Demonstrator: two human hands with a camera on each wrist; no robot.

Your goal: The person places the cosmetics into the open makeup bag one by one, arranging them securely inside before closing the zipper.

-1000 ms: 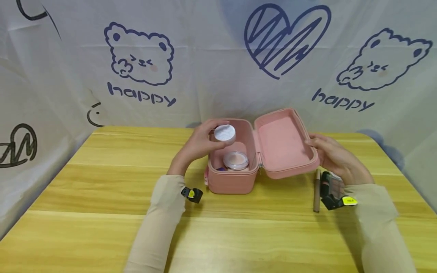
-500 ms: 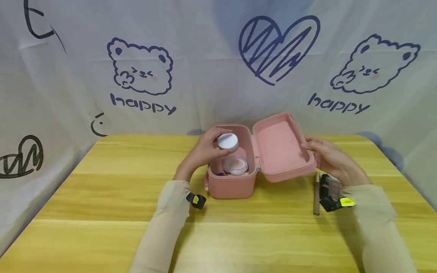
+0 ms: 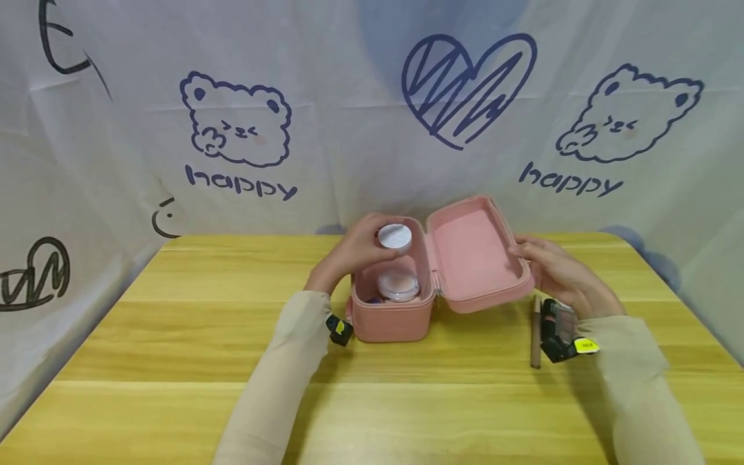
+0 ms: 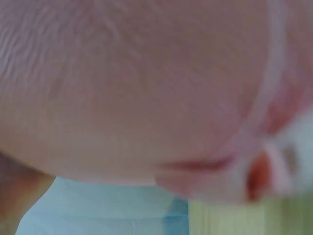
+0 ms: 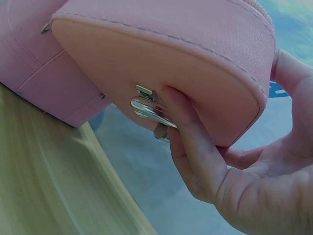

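In the head view a pink cosmetic case stands on the table, its lid swung out to the right. My left hand holds a small round jar with a white top over the case's opening, thumb on the near side. Inside the case lies a round clear-lidded compact; a small purple item beside it is mostly hidden. My right hand grips the lid's outer edge. The right wrist view shows those fingers against the lid's outside, by a metal handle fitting.
Right of the case, a slim brown stick and a dark cosmetic item lie on the wooden table, partly under my right wrist. A printed cloth hangs behind the table's far edge.
My left hand has shifted a little to the right with the jar, further over the case. The right hand keeps its hold on the lid. The head view has tilted slightly.
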